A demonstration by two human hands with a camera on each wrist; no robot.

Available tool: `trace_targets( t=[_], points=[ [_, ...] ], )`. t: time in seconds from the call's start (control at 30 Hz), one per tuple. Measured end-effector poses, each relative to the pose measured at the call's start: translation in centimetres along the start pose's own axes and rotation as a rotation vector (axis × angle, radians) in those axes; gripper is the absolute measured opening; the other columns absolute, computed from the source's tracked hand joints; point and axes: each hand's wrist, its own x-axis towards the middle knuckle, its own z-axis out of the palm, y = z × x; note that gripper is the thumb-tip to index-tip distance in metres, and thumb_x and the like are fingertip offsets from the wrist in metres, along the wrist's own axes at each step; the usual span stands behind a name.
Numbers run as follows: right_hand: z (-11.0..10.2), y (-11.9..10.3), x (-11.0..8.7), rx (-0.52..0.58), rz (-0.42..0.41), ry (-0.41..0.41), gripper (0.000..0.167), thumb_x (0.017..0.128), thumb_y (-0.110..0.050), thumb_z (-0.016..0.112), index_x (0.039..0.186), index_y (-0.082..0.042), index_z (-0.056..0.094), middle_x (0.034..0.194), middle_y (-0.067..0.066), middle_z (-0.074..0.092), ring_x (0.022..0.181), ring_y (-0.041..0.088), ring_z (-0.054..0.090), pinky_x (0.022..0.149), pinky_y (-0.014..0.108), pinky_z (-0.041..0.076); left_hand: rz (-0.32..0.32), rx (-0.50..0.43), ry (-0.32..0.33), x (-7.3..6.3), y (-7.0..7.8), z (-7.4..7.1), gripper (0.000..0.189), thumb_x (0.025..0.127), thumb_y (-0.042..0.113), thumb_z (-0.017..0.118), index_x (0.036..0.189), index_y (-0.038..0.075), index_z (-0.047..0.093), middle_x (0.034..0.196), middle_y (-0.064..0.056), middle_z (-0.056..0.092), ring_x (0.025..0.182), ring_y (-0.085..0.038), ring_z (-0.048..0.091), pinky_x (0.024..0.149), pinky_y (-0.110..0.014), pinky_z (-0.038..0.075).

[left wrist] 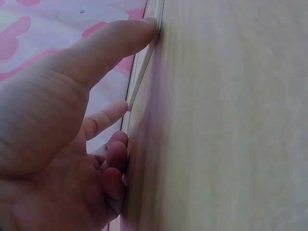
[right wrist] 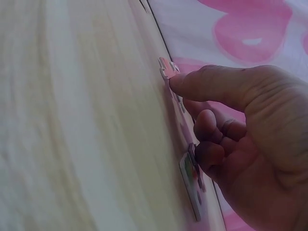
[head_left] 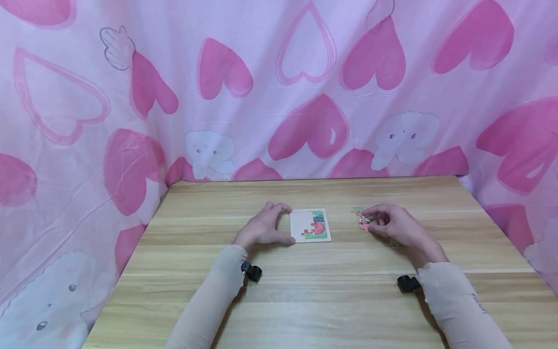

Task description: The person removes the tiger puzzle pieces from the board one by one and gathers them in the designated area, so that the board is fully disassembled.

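Holding the puzzle board (head_left: 301, 223) by its two left corners with the left hand (head_left: 265, 227), with thumb at the near corner and a finger at the far one, and with the remaining fingers loosely bent down by the tabletop. Set flat near the middle of the table (head_left: 305, 295), fitted with a few pieces in blue, red and green along its right side and near edge, and plain white elsewhere. Pinching a puzzle piece (right wrist: 167, 68), pink and white, between thumb and forefinger of the right hand (head_left: 398, 225), with the other fingers curled in toward the palm. Held to the right of the board, near it but apart. Around that grip: a green piece (head_left: 358, 209) just beyond the fingertips, and a greenish piece (head_left: 395, 242) under the wrist, largely covered by the hand. In the right wrist view, also a flat piece (right wrist: 189, 183) with green on its face, just beside the curled fingers; cannot tell which of those two. At the wrists, just past the cuffs of pale sleeves (head_left: 213, 291), two small black cameras (head_left: 252, 271), nearer to the body than the board. Behind and along both sides, a pink curtain (head_left: 261, 116) printed with hearts and fluffy white animals, right up against the far edge of the table
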Motion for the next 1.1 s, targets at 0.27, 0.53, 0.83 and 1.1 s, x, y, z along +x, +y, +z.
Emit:
trace_targets(
  t=[0.27, 0.53, 0.83, 1.1],
  points=[
    [0.14, -0.25, -0.02, 0.007, 0.03, -0.021, 0.041, 0.098, -0.01, 0.086, 0.138, -0.004, 0.075, 0.091, 0.006, 0.059, 0.081, 0.017, 0.052, 0.064, 0.025, 0.046, 0.001, -0.002, -0.001, -0.01, 0.04, 0.1, 0.094, 0.079, 0.052, 0.1, 0.158, 0.029, 0.055, 0.13, -0.004, 0.052, 0.111, -0.022, 0.056, 0.097, -0.045, 0.056],
    [0.17, -0.37, 0.0, -0.016, 0.036, -0.023, 0.04, 0.099, -0.01, 0.085, 0.138, -0.005, 0.076, 0.094, 0.007, 0.062, 0.082, 0.018, 0.053, 0.064, 0.025, 0.046, 0.001, -0.002, -0.001, -0.01, 0.06, 0.06, 0.094, 0.079, 0.052, 0.1, 0.158, 0.029, 0.055, 0.132, -0.004, 0.052, 0.113, -0.023, 0.056, 0.099, -0.045, 0.055],
    [0.13, -0.36, -0.05, -0.026, 0.025, -0.027, 0.039, 0.1, -0.011, 0.084, 0.138, -0.005, 0.076, 0.103, 0.007, 0.067, 0.083, 0.017, 0.053, 0.063, 0.025, 0.047, 0.003, 0.007, 0.003, 0.06, -0.1, 0.06, 0.093, 0.079, 0.052, 0.1, 0.158, 0.03, 0.055, 0.135, -0.004, 0.053, 0.116, -0.023, 0.057, 0.104, -0.047, 0.055],
    [0.08, -0.47, 0.03, -0.016, 0.032, -0.037, 0.04, 0.1, -0.009, 0.083, 0.139, -0.003, 0.074, 0.102, 0.007, 0.067, 0.084, 0.018, 0.053, 0.064, 0.025, 0.047, 0.008, 0.001, 0.001, -0.03, 0.03, -0.06, 0.094, 0.079, 0.053, 0.1, 0.158, 0.029, 0.056, 0.133, -0.005, 0.054, 0.114, -0.024, 0.056, 0.103, -0.048, 0.054]
  ],
)
